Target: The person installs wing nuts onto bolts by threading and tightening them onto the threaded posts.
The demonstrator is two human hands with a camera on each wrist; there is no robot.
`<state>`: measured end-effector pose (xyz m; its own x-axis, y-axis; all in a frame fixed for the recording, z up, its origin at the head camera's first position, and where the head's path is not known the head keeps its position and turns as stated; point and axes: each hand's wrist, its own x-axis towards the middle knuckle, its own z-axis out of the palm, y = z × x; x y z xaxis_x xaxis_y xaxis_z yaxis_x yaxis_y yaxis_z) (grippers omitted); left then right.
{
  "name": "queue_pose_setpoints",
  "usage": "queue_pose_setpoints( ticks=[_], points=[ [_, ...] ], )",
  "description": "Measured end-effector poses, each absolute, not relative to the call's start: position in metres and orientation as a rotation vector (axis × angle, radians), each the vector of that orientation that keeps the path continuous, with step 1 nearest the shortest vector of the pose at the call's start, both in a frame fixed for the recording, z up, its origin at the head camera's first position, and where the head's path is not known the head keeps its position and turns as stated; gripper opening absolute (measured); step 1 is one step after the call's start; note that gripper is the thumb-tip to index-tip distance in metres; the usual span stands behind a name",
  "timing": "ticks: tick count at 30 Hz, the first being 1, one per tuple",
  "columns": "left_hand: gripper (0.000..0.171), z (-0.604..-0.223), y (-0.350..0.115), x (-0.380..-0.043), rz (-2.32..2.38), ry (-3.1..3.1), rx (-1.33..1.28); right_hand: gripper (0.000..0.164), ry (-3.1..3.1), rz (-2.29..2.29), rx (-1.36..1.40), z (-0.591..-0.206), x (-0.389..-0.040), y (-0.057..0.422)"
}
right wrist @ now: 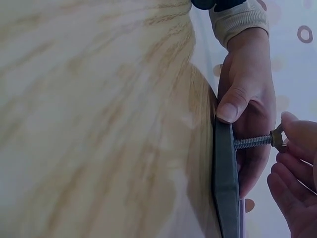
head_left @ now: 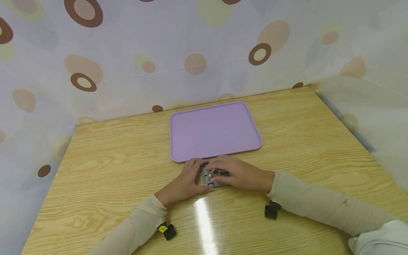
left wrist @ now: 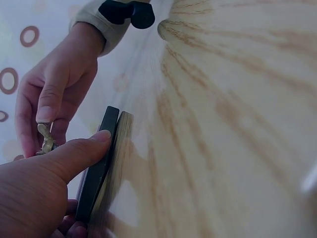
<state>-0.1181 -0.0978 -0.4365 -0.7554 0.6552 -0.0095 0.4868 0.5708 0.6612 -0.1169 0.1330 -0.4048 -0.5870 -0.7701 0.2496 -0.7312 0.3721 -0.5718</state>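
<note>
A dark grey rectangular plate [right wrist: 224, 168] with recesses and holes lies on the wooden table between both hands. From its face rises a threaded bolt [right wrist: 252, 142], topped by a brass-coloured wing nut [right wrist: 278, 138]. My left hand [head_left: 185, 182] grips the plate at its left end, thumb on the near edge and fingers at the far edge. Above the plate, my right hand [head_left: 242, 173] pinches the wing nut between thumb and fingers, as the left wrist view also shows. Part of the plate's right side is hidden under the right hand.
Just beyond the hands lies a purple rectangular tray [head_left: 215, 131] with a raised rim. Patterned cloth [head_left: 127, 53] hangs behind the wooden table [head_left: 121, 152] and along its sides. Small black devices [head_left: 271, 211] sit under both wrists.
</note>
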Motion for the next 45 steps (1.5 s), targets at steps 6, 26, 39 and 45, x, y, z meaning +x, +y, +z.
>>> queue_pose_setpoints(
  ticks=[6, 26, 39, 45],
  points=[
    [0.084, -0.436, -0.098, -0.118, 0.953, 2.554, 0.947, 0.040, 2.565, -1.004, -1.348, -0.406, -0.117, 0.136],
    [0.086, -0.438, -0.097, -0.119, 0.954, 2.556, 0.939, 0.023, 2.575, -1.065, -1.364, -0.407, -0.119, 0.143],
    [0.085, -0.436, -0.097, -0.118, 0.982, 2.546, 0.957, 0.017, 2.547, -1.122, -1.442, -0.410, -0.119, 0.143],
    [0.086, -0.436, -0.096, -0.118, 0.967, 2.554, 0.940, 0.017, 2.511, -1.124, -1.433, -0.409, -0.119, 0.143]
  ],
)
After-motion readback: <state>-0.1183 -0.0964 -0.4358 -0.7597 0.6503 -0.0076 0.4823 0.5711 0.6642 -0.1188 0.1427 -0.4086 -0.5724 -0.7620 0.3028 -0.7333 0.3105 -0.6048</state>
